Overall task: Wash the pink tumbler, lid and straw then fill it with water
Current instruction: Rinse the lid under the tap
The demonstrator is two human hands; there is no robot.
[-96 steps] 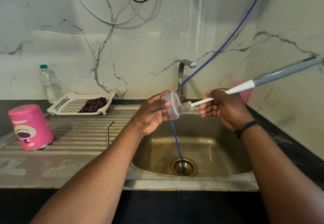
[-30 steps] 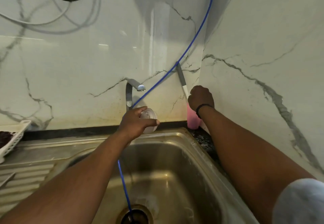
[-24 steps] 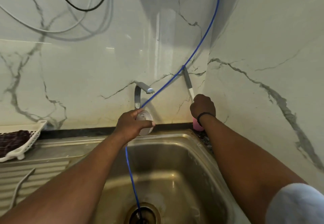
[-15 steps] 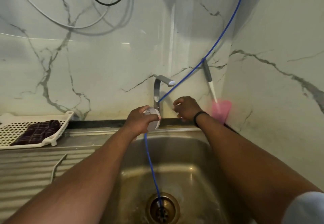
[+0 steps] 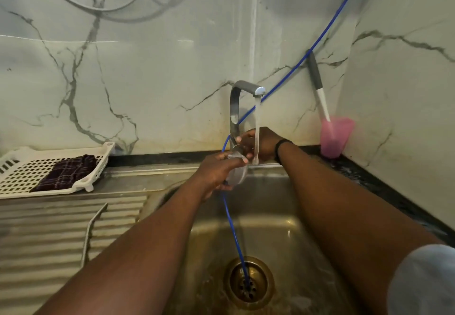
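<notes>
- Clear round plastic lid (image 5: pixel 236 174) stands on edge, flat face toward the right, over the back rim of the steel sink (image 5: pixel 275 218), just beside the water stream (image 5: pixel 256 127).
- Left hand (image 5: pixel 216 172): grip pinches the lid's rim.
- Right hand (image 5: pixel 258 143): fingers curled at the grey tap's (image 5: pixel 236 107) base lever.
- Pink plastic cup (image 5: pixel 335 137), back right corner of the counter, holds a grey-handled brush (image 5: pixel 317 83).
- White perforated tray (image 5: pixel 22 174) holds a dark checked cloth (image 5: pixel 66 172).

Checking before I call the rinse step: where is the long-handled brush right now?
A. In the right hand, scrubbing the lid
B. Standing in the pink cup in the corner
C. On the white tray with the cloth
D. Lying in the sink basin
B: the brush stands head-down in the pink cup, its handle leaning on the wall, while the right hand is at the tap.
</notes>
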